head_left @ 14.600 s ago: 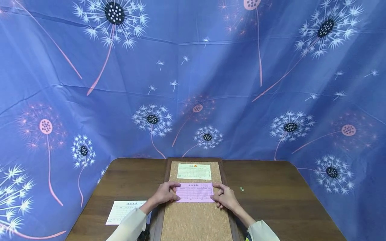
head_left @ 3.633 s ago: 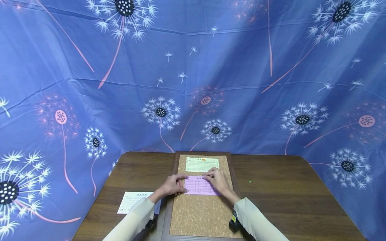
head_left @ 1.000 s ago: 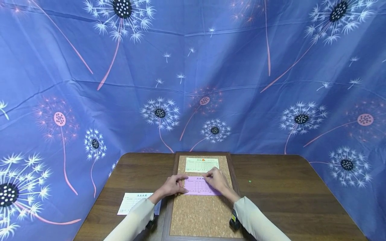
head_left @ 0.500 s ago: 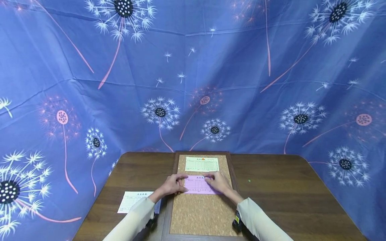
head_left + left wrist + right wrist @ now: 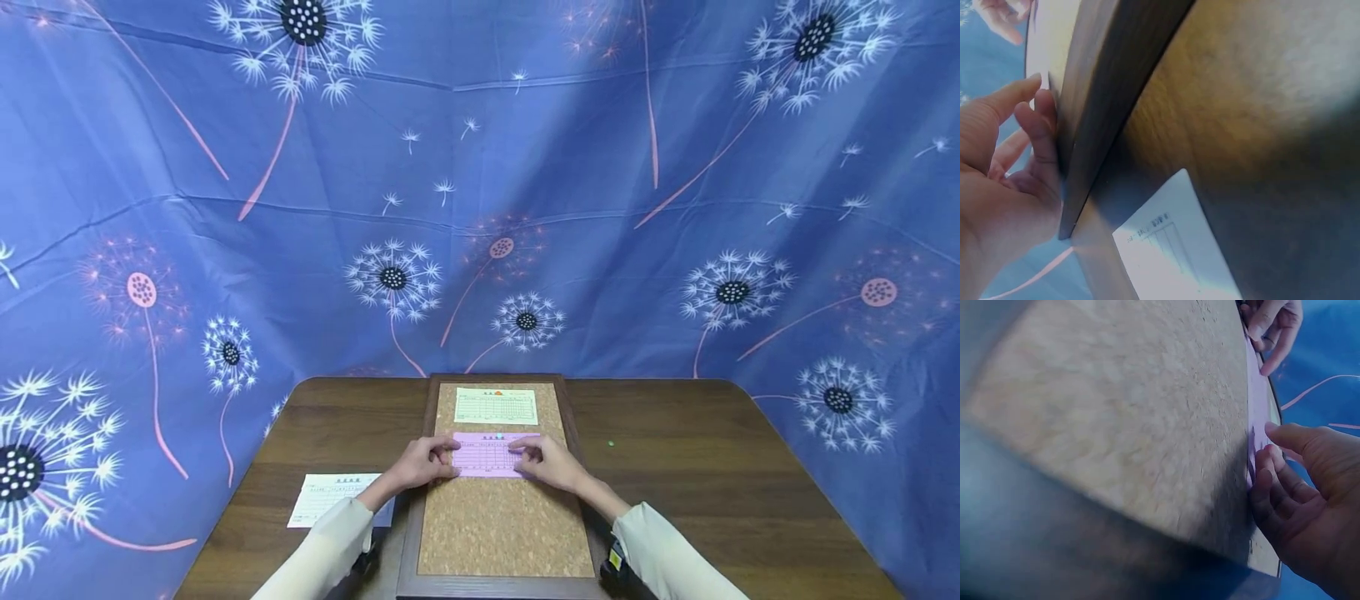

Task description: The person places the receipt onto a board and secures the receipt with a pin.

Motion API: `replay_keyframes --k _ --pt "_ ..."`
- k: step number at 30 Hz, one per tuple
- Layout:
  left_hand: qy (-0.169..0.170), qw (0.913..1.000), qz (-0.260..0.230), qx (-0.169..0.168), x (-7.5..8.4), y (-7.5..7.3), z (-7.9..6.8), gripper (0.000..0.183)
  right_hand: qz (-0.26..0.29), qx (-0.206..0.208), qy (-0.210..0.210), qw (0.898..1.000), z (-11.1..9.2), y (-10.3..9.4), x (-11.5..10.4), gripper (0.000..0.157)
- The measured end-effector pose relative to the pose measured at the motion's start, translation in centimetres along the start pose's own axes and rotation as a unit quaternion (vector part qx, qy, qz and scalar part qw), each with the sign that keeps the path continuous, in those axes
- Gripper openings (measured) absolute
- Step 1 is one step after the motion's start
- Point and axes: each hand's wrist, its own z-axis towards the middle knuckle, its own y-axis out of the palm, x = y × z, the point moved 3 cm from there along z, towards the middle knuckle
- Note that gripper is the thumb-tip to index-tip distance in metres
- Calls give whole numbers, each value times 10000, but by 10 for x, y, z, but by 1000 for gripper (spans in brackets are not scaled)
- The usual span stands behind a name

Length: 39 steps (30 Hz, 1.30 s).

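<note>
A pink printed slip (image 5: 483, 457) lies on the cork board (image 5: 502, 533), with a small teal push pin (image 5: 499, 436) at its top middle. My left hand (image 5: 422, 463) touches the slip's left end, index finger at the upper corner and thumb at the lower. Over the slip's right part rests my right hand (image 5: 555, 465), index finger and thumb spread apart on the paper. In the right wrist view, the right hand (image 5: 1307, 494) has its other fingers loosely bent beside the pink slip (image 5: 1259, 406). Above it on the cork is a green slip (image 5: 495, 407) with an orange pin (image 5: 498, 393).
A white printed slip (image 5: 322, 496) lies on the wooden table (image 5: 712, 500), partly under the left sleeve (image 5: 322, 550). Right of the board sits a small green pin (image 5: 611, 443). The board's dark raised frame (image 5: 408, 542) borders the cork. A blue dandelion-patterned cloth (image 5: 480, 167) hangs behind.
One of two small green items right of the board left the table earlier. My right hand has moved off the slip's top middle, rightward and down, leaving the teal pin visible. The left hand stayed.
</note>
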Motion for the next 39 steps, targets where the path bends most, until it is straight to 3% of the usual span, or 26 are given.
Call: replay_keyframes --k 6,12,18,24,28,32,39 --pt "-48 9989 -393 -270 3 -6 -19 46 123 105 77 9998 -27 -14 -5 28" --pt "-101 9971 -737 -179 -7 -22 -42 46 358 267 163 9989 -55 -28 -3 27" --pt "-235 9978 -624 12 -23 -43 -69 46 405 366 335 9979 -76 -41 7 28" --pt "-413 9961 -766 140 -31 -62 -87 51 524 418 137 9977 -87 -48 15 26" --pt "-521 9958 -634 413 -35 -76 -97 52 583 341 182 9976 -92 -50 20 28" --pt "-632 9940 -108 883 -44 -91 -107 48 657 182 254 9974 -97 -50 26 31" --pt "-1048 9781 611 1689 -59 -123 -125 46 853 -22 178 9962 -102 -52 35 36"
